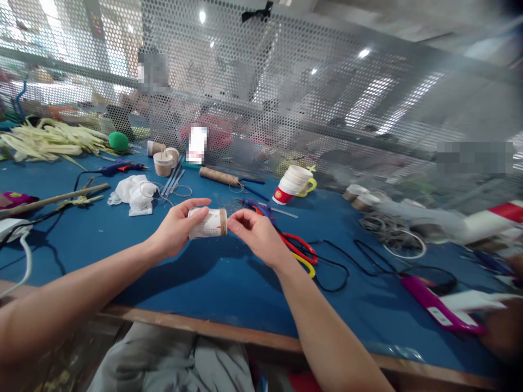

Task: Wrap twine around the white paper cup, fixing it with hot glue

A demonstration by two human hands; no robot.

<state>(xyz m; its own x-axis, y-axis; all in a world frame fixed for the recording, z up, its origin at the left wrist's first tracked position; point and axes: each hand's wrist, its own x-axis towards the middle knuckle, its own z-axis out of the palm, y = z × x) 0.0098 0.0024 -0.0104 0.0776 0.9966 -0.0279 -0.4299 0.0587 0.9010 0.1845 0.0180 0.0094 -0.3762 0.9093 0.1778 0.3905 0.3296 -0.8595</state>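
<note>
My left hand (175,224) is wrapped around a white paper cup (206,224) that lies sideways in the air above the table. A band of brown twine (223,222) circles the cup's right end. At that end my right hand (255,231) is closed in a pinch, its fingertips touching or very near the band; what they hold, if anything, is too small to make out. Just behind the right hand a blue glue gun (255,206) lies on the table. Scissors with red and yellow handles (302,249) lie partly behind my right wrist.
A twine roll (218,177), stacked paper cups (294,182) and twine-wrapped cups (163,163) stand toward the back. White cloth (134,193) and another glue gun (122,167) are left. Right are black cables, a purple power strip (441,305) and a blurred hand (506,332). Perforated metal panels rise behind.
</note>
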